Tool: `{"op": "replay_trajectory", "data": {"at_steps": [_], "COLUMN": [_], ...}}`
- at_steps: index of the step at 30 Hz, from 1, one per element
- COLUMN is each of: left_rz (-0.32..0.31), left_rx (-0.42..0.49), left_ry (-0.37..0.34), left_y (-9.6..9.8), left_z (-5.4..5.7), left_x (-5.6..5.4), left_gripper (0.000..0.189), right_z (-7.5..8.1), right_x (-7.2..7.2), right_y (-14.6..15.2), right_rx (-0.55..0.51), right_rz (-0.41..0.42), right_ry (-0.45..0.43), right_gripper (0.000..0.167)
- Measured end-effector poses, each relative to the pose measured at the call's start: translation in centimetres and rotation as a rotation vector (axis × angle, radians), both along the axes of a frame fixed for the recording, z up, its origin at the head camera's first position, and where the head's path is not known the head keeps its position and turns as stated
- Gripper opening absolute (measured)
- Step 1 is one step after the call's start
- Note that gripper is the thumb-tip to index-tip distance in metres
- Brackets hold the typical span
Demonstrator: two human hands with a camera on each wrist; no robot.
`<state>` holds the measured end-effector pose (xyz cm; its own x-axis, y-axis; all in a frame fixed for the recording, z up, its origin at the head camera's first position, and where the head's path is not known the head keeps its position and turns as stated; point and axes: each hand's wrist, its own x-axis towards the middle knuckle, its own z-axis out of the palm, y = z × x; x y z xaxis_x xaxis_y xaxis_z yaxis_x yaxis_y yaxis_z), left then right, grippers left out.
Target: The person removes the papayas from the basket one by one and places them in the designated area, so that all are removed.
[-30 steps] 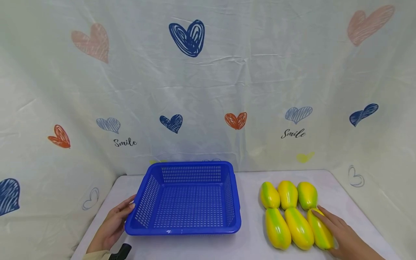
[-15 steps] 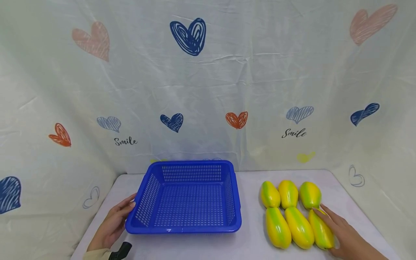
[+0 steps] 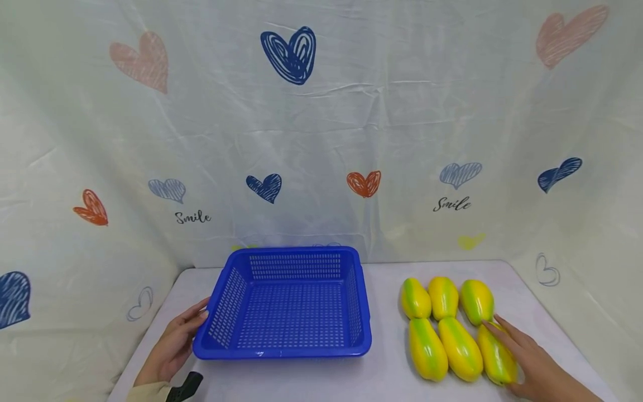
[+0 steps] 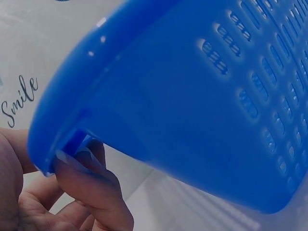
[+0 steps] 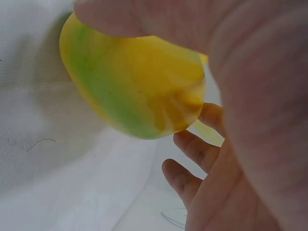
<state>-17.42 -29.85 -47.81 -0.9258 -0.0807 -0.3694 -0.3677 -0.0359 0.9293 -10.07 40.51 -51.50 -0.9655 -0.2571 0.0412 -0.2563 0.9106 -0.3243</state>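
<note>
A blue plastic basket (image 3: pixel 291 318) with slotted walls stands on the left of the table with nothing in it. My left hand (image 3: pixel 173 347) grips its left rim; in the left wrist view the fingers (image 4: pixel 91 187) curl under the rim edge. On the right lie several shiny yellow-green papayas in two rows. My right hand (image 3: pixel 532 360) is around the front-right papaya (image 3: pixel 494 354), thumb along its near side and fingers at its far end. In the right wrist view this papaya (image 5: pixel 130 86) sits between thumb and fingers, partly covered by the thumb.
Right behind the held papaya lies the back-right papaya (image 3: pixel 477 301), close to my fingertips. A white table (image 3: pixel 387 329) carries everything, and a pale curtain (image 3: pixel 321 134) printed with hearts hangs behind it and along both sides.
The back-right papaya has shifted slightly right and turned as my right fingers moved a little past the front-right papaya's far end. My left hand and the basket stay in place.
</note>
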Motion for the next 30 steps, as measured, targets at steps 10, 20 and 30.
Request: {"op": "replay_trajectory", "data": {"at_steps": [10,20,30], "left_rz": [-0.009,0.013,0.053], "left_rx": [0.01,0.042,0.045], "left_ry": [-0.009,-0.025,-0.03], "left_y": [-0.1,-0.1,-0.1], "left_z": [0.0,-0.3,-0.7], "left_x": [0.0,0.4,0.5], "left_gripper": [0.066,0.064,0.069], "right_z": [0.6,1.7,1.9], "right_x": [-0.1,-0.5,-1.4], "right_y": [0.1,0.0,-0.3], "right_rx": [-0.004,-0.039,-0.071], "right_rz": [0.009,-0.014,-0.059], "right_ry": [-0.011,0.137,0.271], "right_gripper": [0.11,0.091,0.068]}}
